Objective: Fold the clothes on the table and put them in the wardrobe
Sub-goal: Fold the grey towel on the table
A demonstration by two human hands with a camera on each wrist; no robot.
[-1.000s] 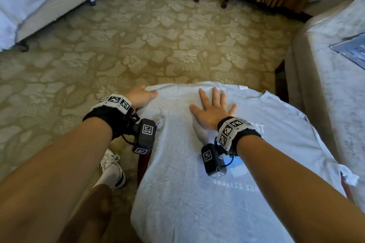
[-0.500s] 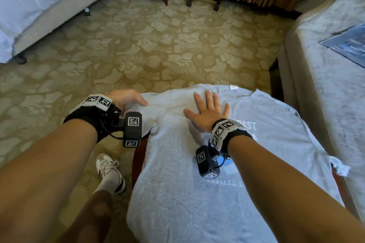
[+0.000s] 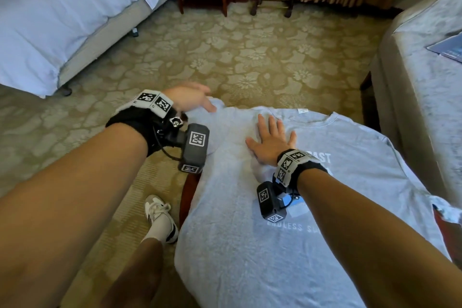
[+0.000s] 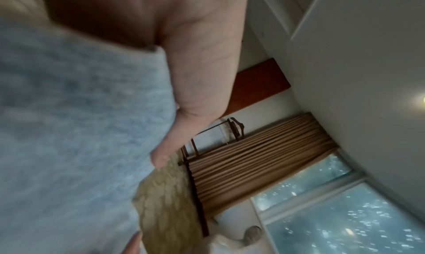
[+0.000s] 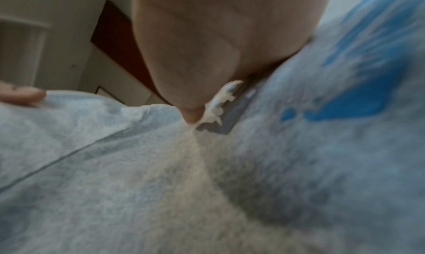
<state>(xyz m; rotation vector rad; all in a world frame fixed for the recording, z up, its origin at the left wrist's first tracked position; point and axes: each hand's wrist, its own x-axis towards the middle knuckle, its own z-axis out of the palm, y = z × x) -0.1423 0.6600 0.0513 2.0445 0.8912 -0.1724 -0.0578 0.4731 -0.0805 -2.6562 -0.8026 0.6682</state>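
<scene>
The right hand (image 3: 271, 144) lies flat on the shirt (image 3: 312, 220). The left hand (image 3: 186, 99) pinches the sleeve (image 3: 212, 130); I think it folds next.

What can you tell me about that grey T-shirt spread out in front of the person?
The grey T-shirt looks like soft heathered cotton, with a ribbed round collar, a small white neck label and a chest print: white lettering, partly hidden, and a blue patch. It lies front up over a dark wooden table, collar away from the person, hem hanging toward them. The right hand presses flat on it below the collar. The left hand holds the left sleeve, lifting it inward.
</scene>
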